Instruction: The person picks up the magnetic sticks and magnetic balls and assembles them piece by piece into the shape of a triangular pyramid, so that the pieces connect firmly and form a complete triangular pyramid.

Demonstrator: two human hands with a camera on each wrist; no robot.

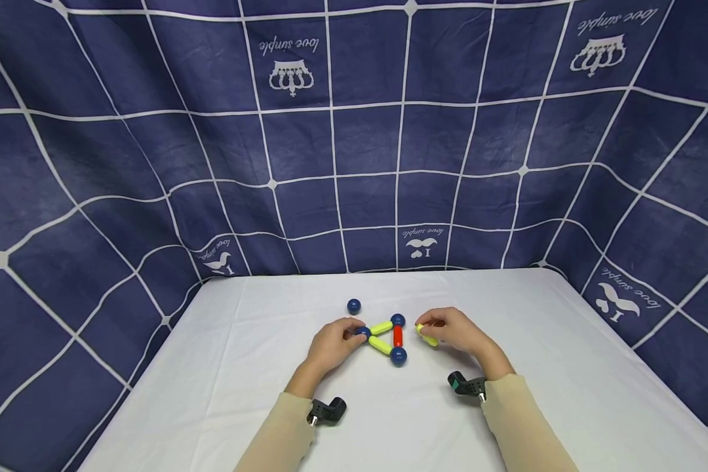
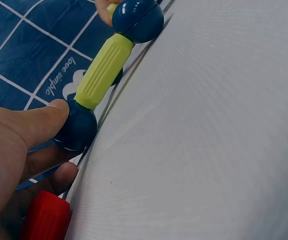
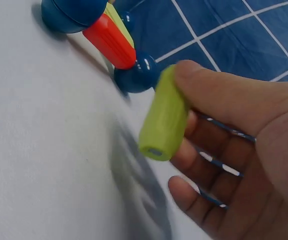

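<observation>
Blue balls and ribbed sticks form a triangle on the table. My left hand [image 1: 330, 344] pinches its left corner ball [image 2: 76, 127] between thumb and fingers. Two yellow sticks [image 1: 381, 345] run from that ball to the far blue ball [image 1: 398, 320] and the near blue ball [image 1: 398, 356]; a red stick [image 1: 398, 336] joins those two. Another red stick [image 2: 46, 217] shows against the lower fingers in the left wrist view; whether they grip it is unclear. To the right of the triangle, my right hand [image 1: 454, 329] pinches a loose yellow stick [image 3: 164, 117], tilted and apart from the balls.
A separate blue ball [image 1: 354, 306] lies behind the triangle on the white-covered table [image 1: 259, 367]. Dark blue gridded cloth [image 1: 366, 144] hangs at the back and both sides. Each wrist wears a black camera mount [image 1: 328, 411].
</observation>
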